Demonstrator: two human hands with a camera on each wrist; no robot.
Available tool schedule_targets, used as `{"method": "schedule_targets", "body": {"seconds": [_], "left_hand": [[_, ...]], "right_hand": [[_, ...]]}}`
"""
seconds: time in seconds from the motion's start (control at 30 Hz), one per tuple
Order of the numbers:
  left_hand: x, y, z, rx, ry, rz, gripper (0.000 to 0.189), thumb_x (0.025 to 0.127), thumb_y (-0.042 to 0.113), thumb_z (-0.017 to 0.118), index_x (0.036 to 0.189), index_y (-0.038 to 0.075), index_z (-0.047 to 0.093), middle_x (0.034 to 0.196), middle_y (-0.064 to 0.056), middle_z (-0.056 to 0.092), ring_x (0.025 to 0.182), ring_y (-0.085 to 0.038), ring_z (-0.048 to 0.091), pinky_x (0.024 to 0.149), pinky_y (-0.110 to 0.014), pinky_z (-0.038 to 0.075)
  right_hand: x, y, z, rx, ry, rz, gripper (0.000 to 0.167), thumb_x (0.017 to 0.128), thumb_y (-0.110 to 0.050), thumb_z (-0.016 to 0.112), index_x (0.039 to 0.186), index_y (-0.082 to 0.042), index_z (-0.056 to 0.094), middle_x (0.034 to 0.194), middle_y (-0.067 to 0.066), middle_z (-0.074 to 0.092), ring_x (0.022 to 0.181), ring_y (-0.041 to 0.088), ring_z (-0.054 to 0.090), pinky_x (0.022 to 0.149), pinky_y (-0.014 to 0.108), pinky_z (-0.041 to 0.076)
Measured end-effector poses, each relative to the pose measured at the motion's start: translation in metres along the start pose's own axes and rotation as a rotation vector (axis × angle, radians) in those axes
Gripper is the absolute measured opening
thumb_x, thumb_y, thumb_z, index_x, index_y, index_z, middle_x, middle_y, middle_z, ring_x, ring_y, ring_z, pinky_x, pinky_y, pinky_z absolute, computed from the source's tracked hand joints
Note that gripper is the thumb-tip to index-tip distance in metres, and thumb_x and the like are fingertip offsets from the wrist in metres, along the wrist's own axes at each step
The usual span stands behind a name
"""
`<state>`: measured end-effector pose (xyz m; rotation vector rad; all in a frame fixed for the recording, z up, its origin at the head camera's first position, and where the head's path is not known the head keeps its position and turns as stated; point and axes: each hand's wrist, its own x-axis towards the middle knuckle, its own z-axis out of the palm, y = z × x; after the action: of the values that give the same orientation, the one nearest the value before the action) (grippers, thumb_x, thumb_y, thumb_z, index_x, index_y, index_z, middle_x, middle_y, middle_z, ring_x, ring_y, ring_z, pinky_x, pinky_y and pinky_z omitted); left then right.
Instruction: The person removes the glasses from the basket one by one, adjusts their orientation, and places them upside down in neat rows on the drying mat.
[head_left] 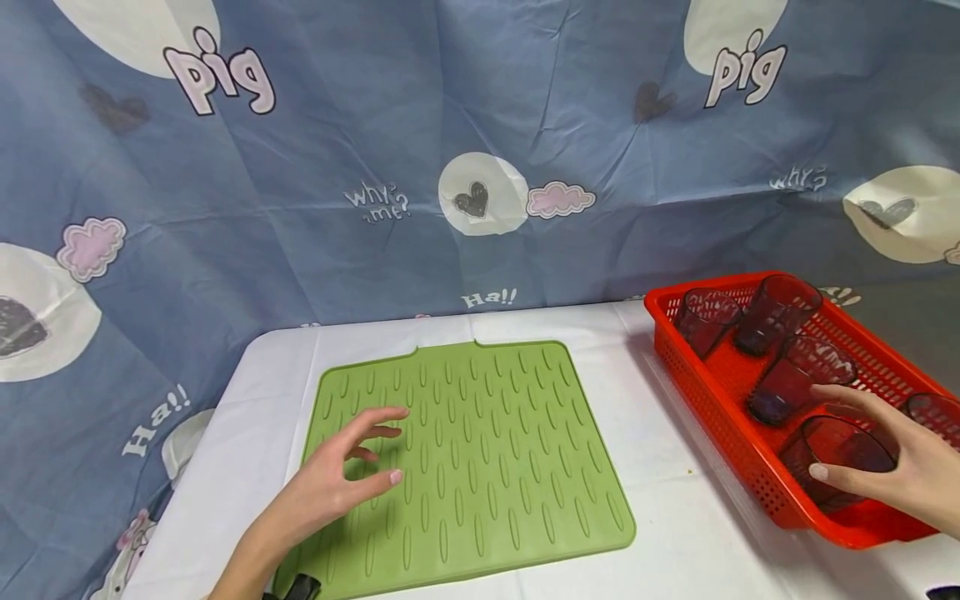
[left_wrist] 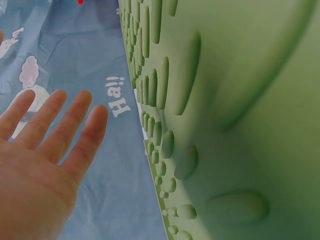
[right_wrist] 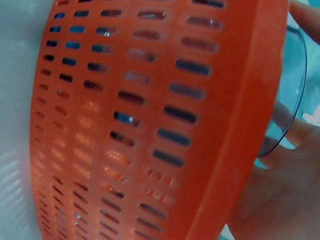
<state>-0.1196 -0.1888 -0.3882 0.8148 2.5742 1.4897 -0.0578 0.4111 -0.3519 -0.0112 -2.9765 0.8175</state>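
Note:
My left hand (head_left: 341, 467) hovers over the left part of a green ribbed mat (head_left: 517, 467), thumb and fingers spread apart with nothing between them. In the left wrist view its straight fingers (left_wrist: 75, 130) show beside the mat. Over the near end of a red perforated basket (head_left: 720, 408), my right hand (head_left: 892, 450) straddles a drinking glass (head_left: 832, 458). The thumb overlaps the near side of that glass, and the index finger reaches past its far rim. The right wrist view shows the glass rim (right_wrist: 302, 80) in front of the palm, partly hidden by the basket wall.
More glasses lie in the basket, among them a tilted glass (head_left: 795, 383) in the middle and a glass (head_left: 776, 312) at the far end. White cloth (head_left: 660, 500) covers the table. A blue patterned curtain (head_left: 420, 267) hangs behind it.

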Motion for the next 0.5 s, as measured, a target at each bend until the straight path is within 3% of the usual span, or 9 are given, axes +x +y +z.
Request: {"method": "schedule_targets", "body": {"seconds": [0.1, 0.2, 0.3, 0.5], "left_hand": [[0.0, 0.0, 0.001, -0.001, -0.002, 0.001, 0.059, 0.09, 0.018, 0.073, 0.141, 0.033, 0.047, 0.138, 0.011, 0.051, 0.121, -0.027, 0.055, 0.087, -0.039, 0.052], [0.001, -0.001, 0.001, -0.007, -0.004, -0.005, 0.059, 0.09, 0.018, 0.072, 0.14, 0.034, 0.047, 0.138, 0.011, 0.051, 0.121, -0.027, 0.055, 0.087, -0.039, 0.052], [0.0, -0.002, 0.002, -0.01, -0.007, -0.011, 0.059, 0.09, 0.018, 0.072, 0.14, 0.034, 0.047, 0.138, 0.011, 0.052, 0.12, -0.028, 0.055, 0.087, -0.04, 0.052], [0.001, -0.003, 0.003, -0.001, -0.007, -0.016, 0.059, 0.09, 0.02, 0.072, 0.141, 0.035, 0.046, 0.137, 0.011, 0.052, 0.12, -0.028, 0.056, 0.087, -0.039, 0.052]], "right_hand": [[0.001, 0.011, 0.0, 0.017, -0.018, -0.048, 0.096, 0.08, -0.023, 0.083, 0.152, -0.002, 0.024, 0.138, 0.022, 0.039, 0.112, 0.013, 0.05, 0.075, 0.045, 0.054], [0.002, 0.022, -0.001, 0.065, -0.023, -0.104, 0.094, 0.077, -0.016, 0.085, 0.151, -0.007, 0.028, 0.134, -0.006, 0.042, 0.098, -0.017, 0.042, 0.066, 0.019, 0.051], [0.0, 0.028, 0.001, 0.113, -0.037, -0.133, 0.092, 0.076, -0.009, 0.084, 0.151, -0.017, 0.03, 0.125, -0.026, 0.038, 0.099, -0.016, 0.047, 0.066, 0.019, 0.053], [-0.003, 0.031, 0.006, 0.198, -0.036, -0.145, 0.086, 0.076, 0.003, 0.081, 0.138, -0.035, 0.036, 0.118, -0.031, 0.044, 0.094, -0.012, 0.054, 0.061, 0.026, 0.056]]}}
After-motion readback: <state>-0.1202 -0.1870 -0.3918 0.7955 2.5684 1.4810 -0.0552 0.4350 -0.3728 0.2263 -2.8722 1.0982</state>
